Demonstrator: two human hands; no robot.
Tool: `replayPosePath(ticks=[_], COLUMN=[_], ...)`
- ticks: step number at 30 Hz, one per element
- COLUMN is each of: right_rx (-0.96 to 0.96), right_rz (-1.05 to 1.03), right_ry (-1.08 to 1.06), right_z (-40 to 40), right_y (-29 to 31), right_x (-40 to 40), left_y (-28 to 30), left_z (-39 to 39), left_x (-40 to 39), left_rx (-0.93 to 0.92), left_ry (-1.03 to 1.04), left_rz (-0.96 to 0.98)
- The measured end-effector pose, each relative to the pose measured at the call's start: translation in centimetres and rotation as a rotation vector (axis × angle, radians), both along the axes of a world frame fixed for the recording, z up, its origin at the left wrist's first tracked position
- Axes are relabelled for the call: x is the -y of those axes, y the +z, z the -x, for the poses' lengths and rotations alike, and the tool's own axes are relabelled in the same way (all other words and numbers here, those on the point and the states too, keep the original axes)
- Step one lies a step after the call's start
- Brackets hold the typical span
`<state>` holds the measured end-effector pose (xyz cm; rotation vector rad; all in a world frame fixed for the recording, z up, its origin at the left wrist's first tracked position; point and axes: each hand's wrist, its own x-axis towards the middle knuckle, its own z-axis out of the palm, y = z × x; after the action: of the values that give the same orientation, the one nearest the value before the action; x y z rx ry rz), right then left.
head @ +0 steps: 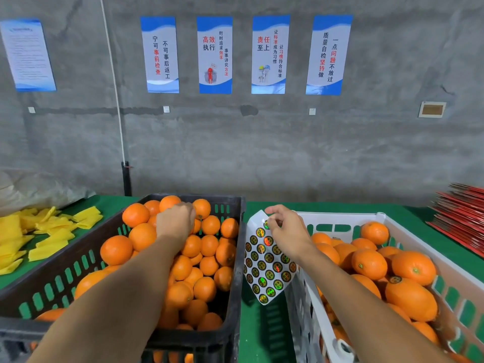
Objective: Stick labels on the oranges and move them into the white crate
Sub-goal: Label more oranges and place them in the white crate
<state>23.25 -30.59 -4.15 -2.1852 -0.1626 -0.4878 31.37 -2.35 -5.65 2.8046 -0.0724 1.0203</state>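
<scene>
A black crate (237, 258) on the left is heaped with unlabelled oranges (208, 244). My left hand (175, 221) reaches into its far part, fingers curled down over an orange that the hand mostly hides. To the right stands the white crate (340, 221) with several oranges (369, 263); one orange there carries a round label (395, 279). Between the crates leans a white sheet of round shiny labels (267, 268), propped against the white crate's wall. My right hand (285, 229) is at the sheet's top edge, thumb and fingers pinching a label there.
The crates sit on a green tablecloth (262, 334). Yellow foam sleeves (39, 231) lie scattered at the left, with a clear plastic bag behind them. A stack of red flat cartons (461, 218) rests at the far right. A grey concrete wall with posters stands behind.
</scene>
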Motion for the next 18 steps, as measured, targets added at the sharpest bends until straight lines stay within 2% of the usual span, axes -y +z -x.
replayPosePath(ticks=[5, 8, 12, 18], right_rx=[-0.006, -0.012, -0.014, -0.021], right_rz=[0.009, 0.022, 0.031, 0.036], right_ry=[0.006, 0.006, 0.007, 0.009], right_z=[0.0, -0.1, -0.1, 0.0], right_y=[-0.2, -0.2, -0.3, -0.2], right_x=[0.0, 0.1, -0.1, -0.1], left_y=[0.0, 0.2, 0.3, 0.2], left_z=[0.2, 0.3, 0.1, 0.1], left_x=[1.6, 1.8, 1.5, 1.2], left_rx=[-0.139, -0.153, -0.167, -0.211], left_ry=[0.034, 0.061, 0.099, 0.149], left_rz=[-0.42, -0.555, -0.587, -0.452])
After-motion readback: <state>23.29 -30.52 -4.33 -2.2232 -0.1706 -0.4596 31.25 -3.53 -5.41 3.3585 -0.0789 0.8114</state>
